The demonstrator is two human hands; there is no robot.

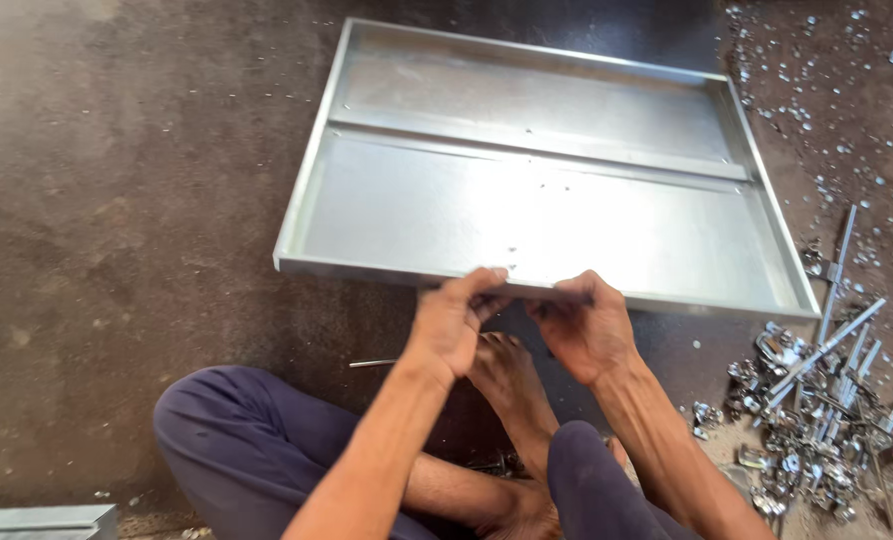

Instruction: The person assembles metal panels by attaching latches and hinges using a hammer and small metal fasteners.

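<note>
A large shallow sheet-metal tray with raised edges and a ridge across its middle lies tilted on the dark floor in front of me. My left hand grips its near rim, fingers curled over the edge. Right beside it, my right hand pinches the same near rim. Both hands sit close together at the middle of that edge. I sit cross-legged; my bare foot rests under the tray's near edge.
A heap of small metal brackets, rods and bolts lies at the right. Tiny metal bits are scattered at the upper right. A thin rod lies near my knee. A grey metal piece shows at the bottom left.
</note>
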